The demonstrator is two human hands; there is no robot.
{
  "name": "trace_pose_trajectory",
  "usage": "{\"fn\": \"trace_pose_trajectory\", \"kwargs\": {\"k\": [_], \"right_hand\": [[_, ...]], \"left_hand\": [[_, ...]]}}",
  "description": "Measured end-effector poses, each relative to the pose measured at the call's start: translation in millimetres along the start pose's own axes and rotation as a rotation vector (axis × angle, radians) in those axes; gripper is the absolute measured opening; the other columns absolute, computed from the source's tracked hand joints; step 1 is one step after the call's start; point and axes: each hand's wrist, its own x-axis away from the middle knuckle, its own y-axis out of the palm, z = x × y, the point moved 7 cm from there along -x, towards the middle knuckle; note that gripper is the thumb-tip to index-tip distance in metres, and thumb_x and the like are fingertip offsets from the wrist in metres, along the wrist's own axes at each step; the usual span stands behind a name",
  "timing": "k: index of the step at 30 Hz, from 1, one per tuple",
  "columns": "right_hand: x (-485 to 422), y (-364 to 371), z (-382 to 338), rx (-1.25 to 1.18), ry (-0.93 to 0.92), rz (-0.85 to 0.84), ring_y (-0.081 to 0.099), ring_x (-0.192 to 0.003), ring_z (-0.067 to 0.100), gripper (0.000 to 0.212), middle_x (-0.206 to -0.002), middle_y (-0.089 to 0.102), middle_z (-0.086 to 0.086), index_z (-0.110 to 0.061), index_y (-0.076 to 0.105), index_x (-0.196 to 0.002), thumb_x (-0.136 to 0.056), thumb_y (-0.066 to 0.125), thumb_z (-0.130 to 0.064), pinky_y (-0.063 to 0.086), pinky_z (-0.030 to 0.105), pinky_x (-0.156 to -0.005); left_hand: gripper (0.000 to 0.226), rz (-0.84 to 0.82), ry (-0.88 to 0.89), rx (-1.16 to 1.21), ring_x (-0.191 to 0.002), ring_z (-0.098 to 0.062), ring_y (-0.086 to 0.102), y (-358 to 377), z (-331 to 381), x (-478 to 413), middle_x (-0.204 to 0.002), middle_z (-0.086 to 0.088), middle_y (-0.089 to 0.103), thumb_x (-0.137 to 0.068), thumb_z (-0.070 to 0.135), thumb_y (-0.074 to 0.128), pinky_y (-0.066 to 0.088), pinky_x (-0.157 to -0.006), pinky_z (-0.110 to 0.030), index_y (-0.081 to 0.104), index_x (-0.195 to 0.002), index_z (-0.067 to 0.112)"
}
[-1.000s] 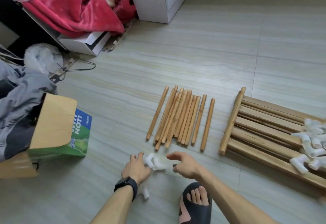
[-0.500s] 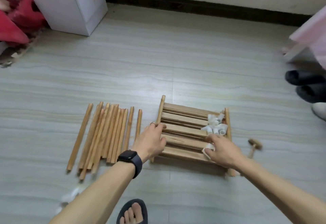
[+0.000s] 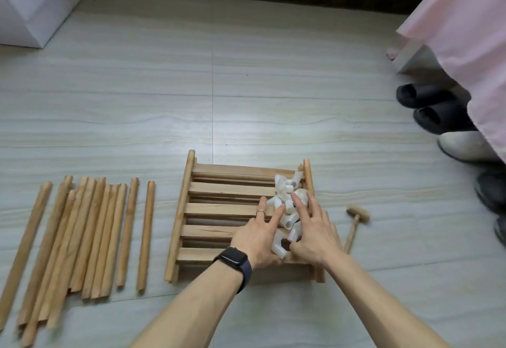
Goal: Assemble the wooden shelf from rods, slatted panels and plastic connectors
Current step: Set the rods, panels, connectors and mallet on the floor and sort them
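A stack of slatted wooden panels (image 3: 219,210) lies on the floor in the middle. A pile of white plastic connectors (image 3: 287,197) sits on its right side. My left hand (image 3: 260,235) and my right hand (image 3: 312,230) lie on that pile with fingers spread, touching connectors on both sides. One connector (image 3: 279,246) lies between the two palms. Several wooden rods (image 3: 90,232) lie side by side on the floor to the left of the panels.
A small wooden mallet (image 3: 356,221) lies right of the panels. Dark and light shoes (image 3: 435,109) stand at the right under a pink cloth (image 3: 465,32). A white cabinet (image 3: 30,2) stands at the far left, a wall skirting behind.
The view swung right from the rods to the panels. Both hands left the connectors on the floor, came to the panel stack, and now spread over the connector pile.
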Motion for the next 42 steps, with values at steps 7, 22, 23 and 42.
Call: {"fn": "trace_pose_trajectory", "kwargs": {"k": [7, 22, 23, 42], "right_hand": [[-15, -5, -7, 0.033, -0.045, -0.101, 0.029, -0.148, 0.026, 0.106, -0.166, -0.021, -0.009, -0.045, 0.002, -0.159, -0.079, 0.068, -0.025, 0.051, 0.042, -0.099], [-13, -7, -4, -0.422, -0.031, 0.080, 0.058, -0.082, 0.012, 0.059, -0.130, 0.038, -0.006, -0.040, 0.061, -0.129, -0.079, 0.066, -0.010, 0.053, 0.030, -0.081], [-10, -8, -3, -0.461, -0.035, 0.118, 0.058, -0.086, 0.007, 0.056, -0.126, 0.041, -0.007, -0.038, 0.064, -0.127, -0.079, 0.067, -0.009, 0.052, 0.025, -0.081], [54, 16, -202, -0.371, -0.339, -0.041, 0.055, -0.105, 0.014, 0.049, -0.115, 0.045, -0.010, -0.040, 0.063, -0.130, -0.083, 0.071, -0.034, 0.045, 0.026, -0.090]], "left_hand": [[0.116, 0.014, 0.019, 0.041, -0.105, -0.039, 0.066, -8, 0, -17, -0.164, -0.016, 0.003, -0.073, 0.056, 0.079, 0.056, -0.080, -0.045, -0.002, -0.154, 0.043], [0.074, 0.134, 0.067, 0.455, -0.090, -0.024, 0.064, -3, -4, -13, -0.135, -0.002, 0.031, -0.075, 0.032, 0.076, 0.058, -0.080, -0.042, 0.038, -0.138, 0.023], [0.074, 0.149, 0.071, 0.490, -0.093, -0.022, 0.063, -4, -3, -11, -0.134, -0.001, 0.033, -0.076, 0.032, 0.076, 0.058, -0.082, -0.041, 0.039, -0.139, 0.024], [0.058, 0.397, -0.119, 0.652, -0.085, 0.002, 0.059, -46, -137, 182, -0.120, 0.025, 0.044, -0.067, 0.036, 0.071, 0.049, -0.073, -0.012, 0.054, -0.119, 0.055]]}}
